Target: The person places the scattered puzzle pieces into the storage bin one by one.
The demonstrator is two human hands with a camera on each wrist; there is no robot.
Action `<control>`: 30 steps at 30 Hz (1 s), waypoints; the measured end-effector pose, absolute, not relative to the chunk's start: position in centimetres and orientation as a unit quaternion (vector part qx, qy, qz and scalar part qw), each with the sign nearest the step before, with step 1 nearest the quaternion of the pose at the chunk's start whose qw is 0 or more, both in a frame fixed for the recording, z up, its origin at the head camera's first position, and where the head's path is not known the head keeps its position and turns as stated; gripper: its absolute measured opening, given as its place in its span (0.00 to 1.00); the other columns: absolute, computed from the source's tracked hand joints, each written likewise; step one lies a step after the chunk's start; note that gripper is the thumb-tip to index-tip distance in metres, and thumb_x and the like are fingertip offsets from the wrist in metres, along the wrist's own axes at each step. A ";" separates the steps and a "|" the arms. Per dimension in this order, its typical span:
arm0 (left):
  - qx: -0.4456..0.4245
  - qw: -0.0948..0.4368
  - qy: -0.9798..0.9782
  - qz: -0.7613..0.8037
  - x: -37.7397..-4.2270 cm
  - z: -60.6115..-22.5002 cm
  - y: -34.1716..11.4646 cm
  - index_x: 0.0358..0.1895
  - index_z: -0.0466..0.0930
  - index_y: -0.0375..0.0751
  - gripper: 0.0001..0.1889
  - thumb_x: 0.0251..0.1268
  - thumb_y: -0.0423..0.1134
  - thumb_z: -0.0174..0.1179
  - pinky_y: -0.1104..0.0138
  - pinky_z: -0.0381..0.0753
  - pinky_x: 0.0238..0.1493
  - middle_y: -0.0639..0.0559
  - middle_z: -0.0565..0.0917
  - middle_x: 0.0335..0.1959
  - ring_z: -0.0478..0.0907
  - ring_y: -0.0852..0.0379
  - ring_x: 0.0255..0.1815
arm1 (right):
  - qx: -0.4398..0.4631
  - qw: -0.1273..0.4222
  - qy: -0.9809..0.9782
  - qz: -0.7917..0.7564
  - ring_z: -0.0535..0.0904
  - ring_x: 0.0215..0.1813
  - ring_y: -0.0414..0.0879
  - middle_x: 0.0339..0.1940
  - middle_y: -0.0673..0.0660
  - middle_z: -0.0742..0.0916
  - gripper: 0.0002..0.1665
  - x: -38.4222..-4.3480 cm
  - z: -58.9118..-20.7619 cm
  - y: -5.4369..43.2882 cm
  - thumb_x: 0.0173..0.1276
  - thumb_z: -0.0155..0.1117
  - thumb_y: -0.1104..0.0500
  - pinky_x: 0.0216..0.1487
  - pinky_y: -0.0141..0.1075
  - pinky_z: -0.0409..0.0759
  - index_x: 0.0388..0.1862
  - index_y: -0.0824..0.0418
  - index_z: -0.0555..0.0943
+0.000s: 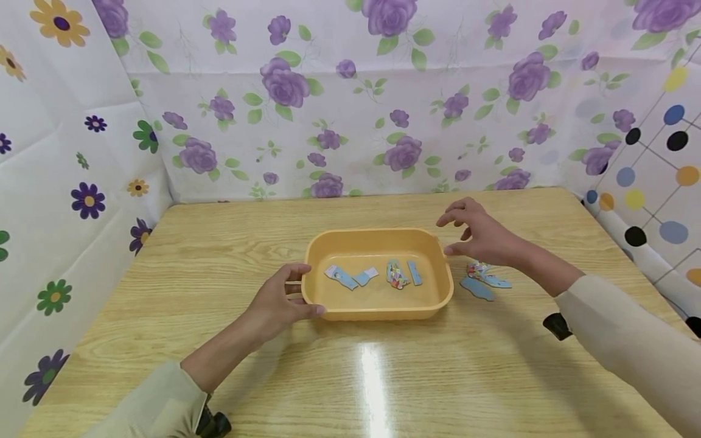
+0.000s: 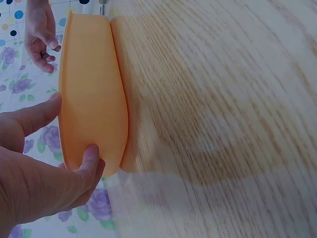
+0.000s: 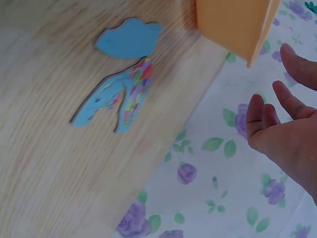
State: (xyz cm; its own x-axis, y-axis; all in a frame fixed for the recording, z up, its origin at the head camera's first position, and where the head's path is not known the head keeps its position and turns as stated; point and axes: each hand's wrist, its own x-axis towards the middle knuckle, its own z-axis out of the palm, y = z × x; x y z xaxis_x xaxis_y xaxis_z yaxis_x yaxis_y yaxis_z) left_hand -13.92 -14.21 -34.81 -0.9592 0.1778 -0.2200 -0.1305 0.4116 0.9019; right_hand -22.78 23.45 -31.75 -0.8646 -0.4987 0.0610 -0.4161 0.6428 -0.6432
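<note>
A shallow yellow-orange plastic basin (image 1: 378, 314) sits on the table. My left hand (image 1: 277, 303) grips its left end, with thumb and fingers spread around the corner in the left wrist view. Inside lie several flat puzzle pieces: a blue-and-white one (image 1: 342, 277), a smaller one (image 1: 366, 276), a multicoloured one (image 1: 397, 275) and a narrow blue strip (image 1: 414, 273). Over the right end of the basin hovers my right hand (image 1: 480, 234), fingers loosely bent and holding nothing. Right of the basin, a plain blue piece (image 3: 130, 39) lies beside patterned blue pieces (image 3: 101, 96).
The wood-grain table (image 1: 230, 243) backs onto a cloth with purple flowers (image 1: 402, 152). More patterned cloth hangs at the left (image 1: 87, 201) and a dotted one (image 1: 635, 201) at the right. Dark straps show at both sleeves.
</note>
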 end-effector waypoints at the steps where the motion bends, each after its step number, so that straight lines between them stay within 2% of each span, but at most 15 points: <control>1: 0.014 0.143 0.827 0.543 -13.9 -34.8 -14.2 0.70 0.60 0.39 0.44 0.49 0.35 0.75 0.64 0.83 0.49 0.41 0.65 0.65 0.70 0.41 0.62 | -0.251 0.061 0.906 -0.336 0.64 0.57 0.60 0.63 0.66 0.63 0.25 -22.7 -31.9 23.8 0.62 0.69 0.67 0.47 0.46 0.74 0.58 0.68 0.75; 12: 0.021 0.139 0.827 0.544 -13.9 -34.7 -14.2 0.69 0.60 0.39 0.43 0.50 0.35 0.74 0.62 0.83 0.49 0.40 0.65 0.65 0.70 0.41 0.62 | -0.236 0.056 0.913 -0.328 0.64 0.56 0.61 0.63 0.68 0.63 0.24 -22.3 -32.7 27.3 0.63 0.68 0.66 0.47 0.48 0.75 0.57 0.67 0.74; 26: 0.016 0.143 0.822 0.551 -13.8 -34.4 -14.1 0.69 0.60 0.39 0.42 0.50 0.34 0.74 0.63 0.83 0.49 0.39 0.64 0.65 0.72 0.41 0.61 | -0.207 0.053 0.928 -0.305 0.64 0.55 0.61 0.62 0.68 0.64 0.24 -21.5 -33.9 31.8 0.62 0.69 0.65 0.41 0.34 0.75 0.56 0.66 0.75; 30: 0.015 0.144 0.821 0.552 -13.8 -34.5 -14.1 0.69 0.60 0.39 0.42 0.50 0.33 0.74 0.63 0.83 0.48 0.39 0.65 0.65 0.73 0.41 0.59 | -0.202 0.058 0.929 -0.306 0.64 0.55 0.63 0.61 0.69 0.63 0.24 -21.1 -34.4 32.7 0.61 0.69 0.66 0.40 0.33 0.74 0.56 0.67 0.75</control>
State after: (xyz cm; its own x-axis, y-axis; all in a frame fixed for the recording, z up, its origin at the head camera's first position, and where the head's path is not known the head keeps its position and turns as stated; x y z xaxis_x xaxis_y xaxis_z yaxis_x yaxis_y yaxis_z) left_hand -13.82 -14.13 -34.52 -0.9581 0.1828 -0.2203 -0.1352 0.3895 0.9110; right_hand -21.11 32.69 -34.44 -0.9118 -0.4104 0.0155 -0.3392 0.7312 -0.5919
